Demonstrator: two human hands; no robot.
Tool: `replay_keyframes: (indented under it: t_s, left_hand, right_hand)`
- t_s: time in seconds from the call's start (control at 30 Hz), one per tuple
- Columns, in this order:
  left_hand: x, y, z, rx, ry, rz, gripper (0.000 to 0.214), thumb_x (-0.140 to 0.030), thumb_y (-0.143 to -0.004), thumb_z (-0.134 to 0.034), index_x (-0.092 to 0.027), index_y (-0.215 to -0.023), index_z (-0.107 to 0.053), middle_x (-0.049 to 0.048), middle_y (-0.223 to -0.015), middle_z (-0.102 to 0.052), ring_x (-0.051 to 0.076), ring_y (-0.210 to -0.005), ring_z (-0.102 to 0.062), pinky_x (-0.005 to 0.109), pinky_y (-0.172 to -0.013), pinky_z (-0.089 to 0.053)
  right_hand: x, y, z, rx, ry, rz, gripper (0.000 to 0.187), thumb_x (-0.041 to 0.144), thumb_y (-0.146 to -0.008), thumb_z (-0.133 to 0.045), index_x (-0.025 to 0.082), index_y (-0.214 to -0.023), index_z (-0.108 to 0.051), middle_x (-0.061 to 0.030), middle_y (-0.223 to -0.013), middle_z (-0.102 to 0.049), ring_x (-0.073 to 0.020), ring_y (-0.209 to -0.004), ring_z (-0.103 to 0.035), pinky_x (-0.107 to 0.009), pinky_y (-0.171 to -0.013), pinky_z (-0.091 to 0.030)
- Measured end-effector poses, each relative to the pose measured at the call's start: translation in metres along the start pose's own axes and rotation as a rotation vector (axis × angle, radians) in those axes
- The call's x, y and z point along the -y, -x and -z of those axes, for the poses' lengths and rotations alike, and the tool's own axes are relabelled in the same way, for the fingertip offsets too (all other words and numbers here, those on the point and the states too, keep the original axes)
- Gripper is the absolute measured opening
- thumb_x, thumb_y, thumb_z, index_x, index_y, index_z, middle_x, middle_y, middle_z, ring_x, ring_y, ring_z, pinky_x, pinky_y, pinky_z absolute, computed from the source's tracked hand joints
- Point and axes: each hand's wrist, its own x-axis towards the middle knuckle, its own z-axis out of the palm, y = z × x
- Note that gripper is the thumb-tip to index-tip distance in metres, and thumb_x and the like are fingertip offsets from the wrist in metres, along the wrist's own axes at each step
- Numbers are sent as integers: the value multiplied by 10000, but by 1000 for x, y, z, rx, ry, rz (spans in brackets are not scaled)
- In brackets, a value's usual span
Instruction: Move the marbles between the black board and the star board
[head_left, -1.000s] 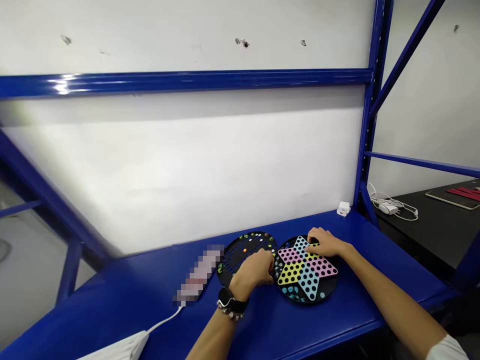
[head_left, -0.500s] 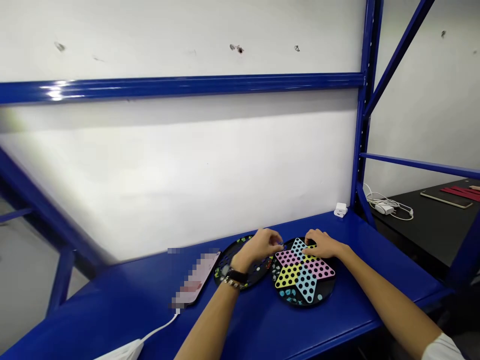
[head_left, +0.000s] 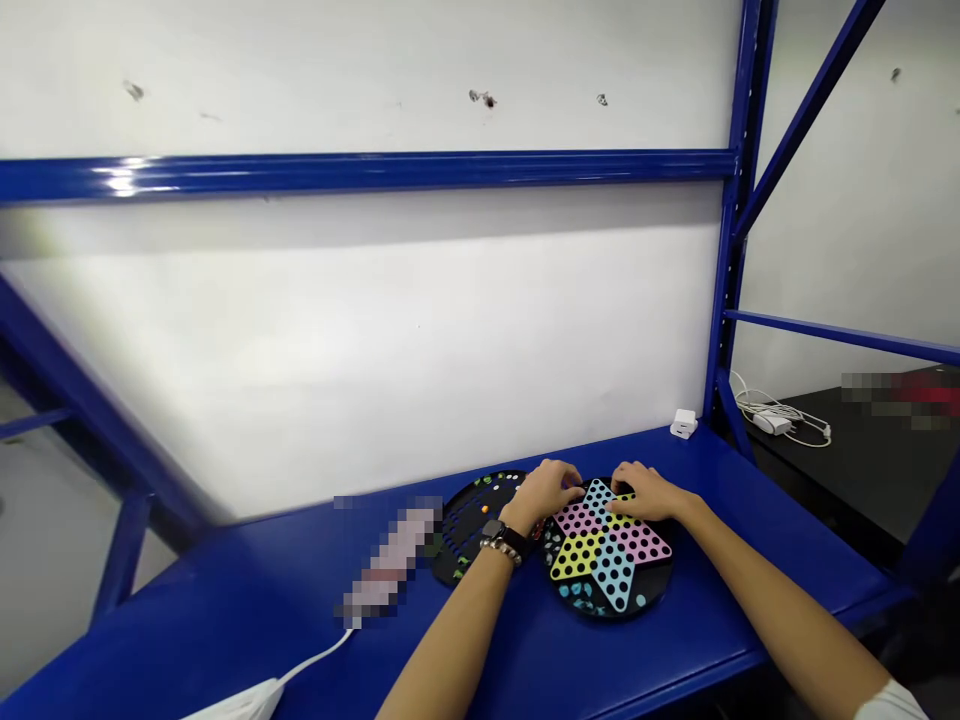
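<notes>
Blue metal surface (head_left: 577, 660) set against a white wall, inside a blue rack frame (head_left: 724, 300).

Star board (head_left: 609, 560) — round and black, with a six-pointed star of pink, yellow and light-blue perforated fields — lies flat on the surface, right of centre. A few small marbles (head_left: 581, 590) sit in its near rim. Just beside it on the left, edges close or touching, lies a black tray (head_left: 469, 520), round, with blue holes and scattered coloured marbles along its far edge.

Left hand (head_left: 551, 488): palm down, fingers curled, over the gap between the tray and the far-left part of the star board. Cannot tell whether anything is pinched in the fingertips. Watch (head_left: 495, 530) and a beaded bracelet on that wrist.

Right hand (head_left: 649, 492): palm down on the far rim of the star board, fingers bent, near the left hand. Grip hidden — cannot tell if it holds anything.

Left of the tray, a blurred flat object (head_left: 386, 565) with a white cable (head_left: 315, 655) running from it. A white plug adapter (head_left: 684, 423) stands at the back edge, well apart from the boards.
</notes>
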Motion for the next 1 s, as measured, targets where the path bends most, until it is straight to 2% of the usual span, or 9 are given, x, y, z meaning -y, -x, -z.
replay_keyframes:
  t_s: [0.1, 0.2, 0.37, 0.57, 0.73, 0.83, 1.0]
  left_hand:
    - [12, 14, 7, -39, 38, -23, 301, -377, -872, -545, -180, -983, -743, 68, -1009, -756, 210, -919, -668, 279, -816, -490]
    - [27, 38, 15, -74, 52, 20, 308, -377, -880, -503, -180, -962, -727, 61, -983, -750, 198, -878, -658, 277, -796, -477]
    - [39, 69, 16, 67, 119, 83, 340, -441, -826, -539, -176, -975, -689, 45, -878, -736, 189, -789, -653, 263, -699, -475]
    - [35, 70, 9, 113, 131, 82, 287, -332, -782, -536, -174, -985, -664, 42, -844, -724, 188, -767, -663, 265, -700, -484]
    - [41, 71, 9, 77, 118, 93, 250, -327, -744, -572, -179, -918, -675, 47, -903, -725, 198, -825, -656, 268, -725, -489]
    - [43, 74, 15, 57, 160, 110, 273, -378, -751, -581, -173, -904, -675, 49, -867, -722, 195, -779, -653, 271, -696, -488]
    - [44, 83, 38, 45, 159, 135, 278, -410, -763, -564, -177, -846, -691, 37, -815, -713, 185, -743, -643, 262, -670, -463]
  right_hand:
    - [2, 1, 1, 4, -23, -1, 332, 583, -843, -569, 256, -892, -596, -35, -1069, -602, -263, -1051, -538, -449, -947, -409]
    - [3, 2, 2, 3, -38, -3, 329, 580, -837, -571, 254, -874, -592, -35, -1065, -602, -272, -1055, -537, -466, -959, -400]
    - [5, 3, 2, 21, -74, -20, 337, 586, -829, -568, 253, -879, -583, -49, -1083, -598, -276, -1061, -520, -487, -976, -379]
    - [7, 5, 5, 22, -44, -15, 335, 585, -844, -548, 254, -882, -578, -47, -1086, -604, -270, -1059, -533, -454, -954, -398]
    - [4, 4, 4, 16, -14, -18, 335, 583, -841, -556, 257, -903, -602, -41, -1097, -612, -269, -1061, -545, -430, -935, -411]
    - [4, 3, 3, 26, -25, -26, 336, 578, -844, -557, 255, -924, -605, -52, -1119, -603, -282, -1087, -527, -460, -962, -392]
    - [6, 4, 5, 37, -63, -38, 337, 579, -829, -565, 257, -923, -604, -56, -1109, -599, -282, -1076, -521, -465, -974, -385]
